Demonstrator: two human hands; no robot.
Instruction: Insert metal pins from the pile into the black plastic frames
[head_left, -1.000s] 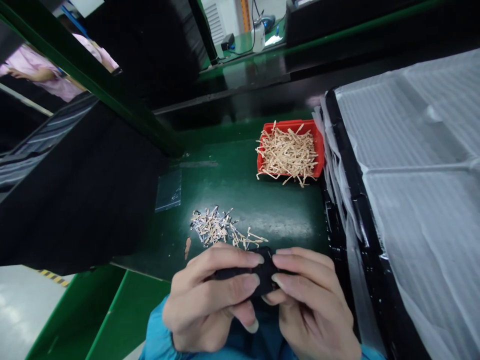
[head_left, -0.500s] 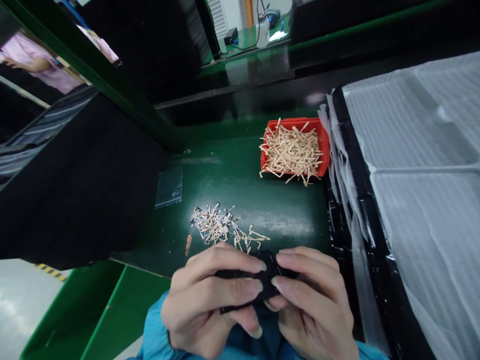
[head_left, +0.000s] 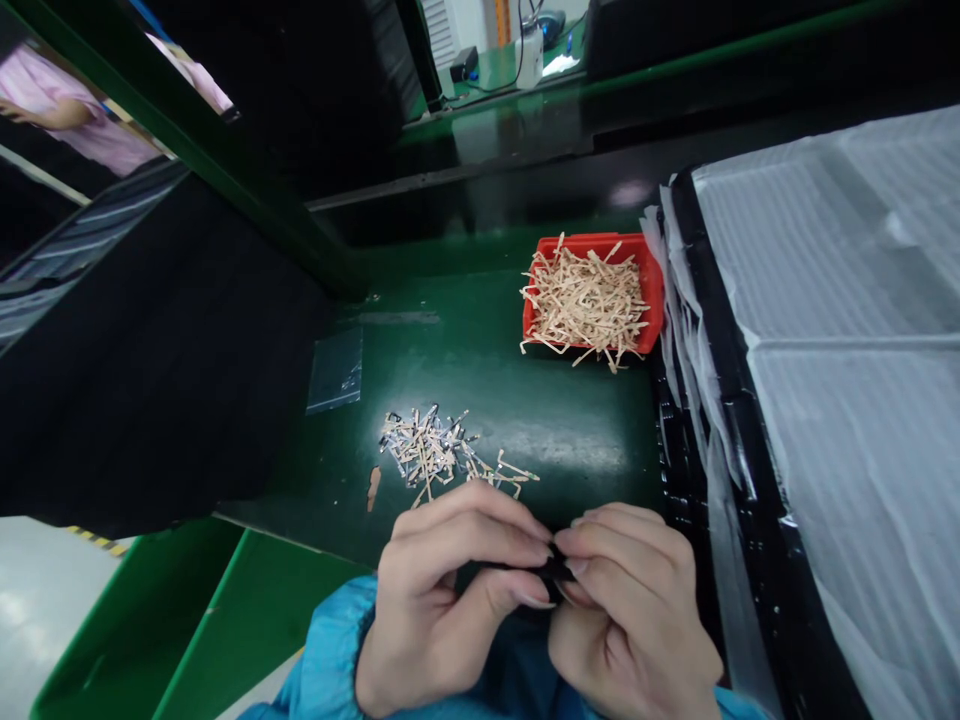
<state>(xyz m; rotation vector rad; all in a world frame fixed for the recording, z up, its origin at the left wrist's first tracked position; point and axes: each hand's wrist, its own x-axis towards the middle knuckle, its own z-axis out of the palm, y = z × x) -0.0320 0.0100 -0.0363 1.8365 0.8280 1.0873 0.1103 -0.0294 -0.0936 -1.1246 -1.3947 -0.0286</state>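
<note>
A green worktop (head_left: pixel 525 410) filled the middle of the frame. A black crate (head_left: pixel 724 340) lined with white plastic sheeting (head_left: pixel 847 420) stood along its right edge, and a black panel (head_left: pixel 150 350) covered the left of the frame. At the upper left, a person in a pink top (head_left: pixel 67 125) showed beyond a green frame rail (head_left: pixel 202 140), well apart from the hands.

On the worktop, a red bin (head_left: pixel 600 240) of pale strips (head_left: pixel 585 300) sat right of centre, touching the crate's sheeting. Below it lay a loose pile of pale strips and metal bits (head_left: pixel 431 450), with a clear plastic bag (head_left: pixel 335 372) to its upper left.

At bottom centre, a small black piece (head_left: pixel 559 568) was almost hidden by the fingers. It seemed to lie left to right, but its direction could not be told. The left hand (head_left: pixel 450 600) and right hand (head_left: pixel 626 620) were closed narrowly, their fingertips pinching it from either side, just below the pile.
</note>
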